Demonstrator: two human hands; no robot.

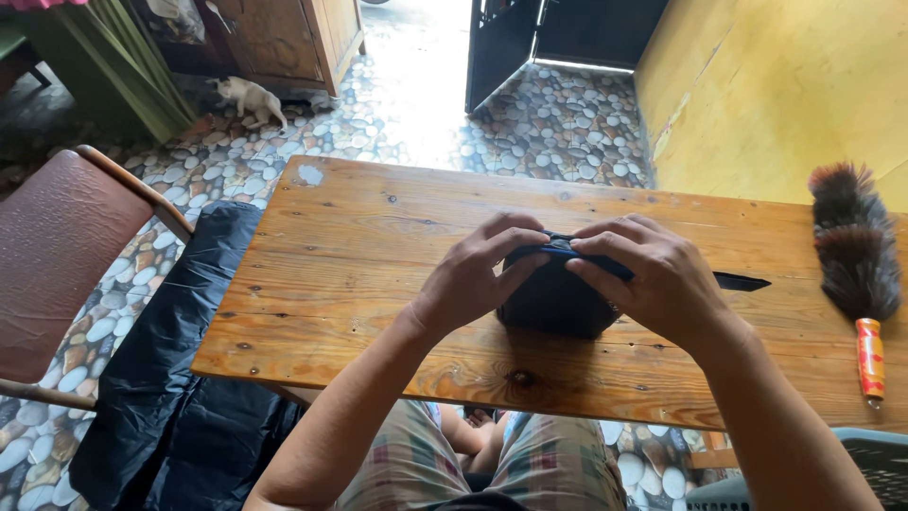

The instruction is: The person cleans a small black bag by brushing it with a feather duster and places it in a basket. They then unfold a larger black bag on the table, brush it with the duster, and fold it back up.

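Note:
A small dark blue pouch (553,301) stands on the wooden table (378,274) in front of me. My left hand (473,274) grips its left side, fingers curled over the top edge. My right hand (653,274) grips the right side of the top edge. Between my fingers a blue trim runs along the pouch's top. A dark strap (742,281) sticks out to the right from under my right hand. Both hands cover much of the pouch's top.
A feather duster (856,255) with a red and yellow handle lies at the table's right end. A black plastic sheet (170,378) hangs left of the table beside a brown chair (57,255). A cat (248,97) is on the pebble-patterned floor. A yellow wall is at right.

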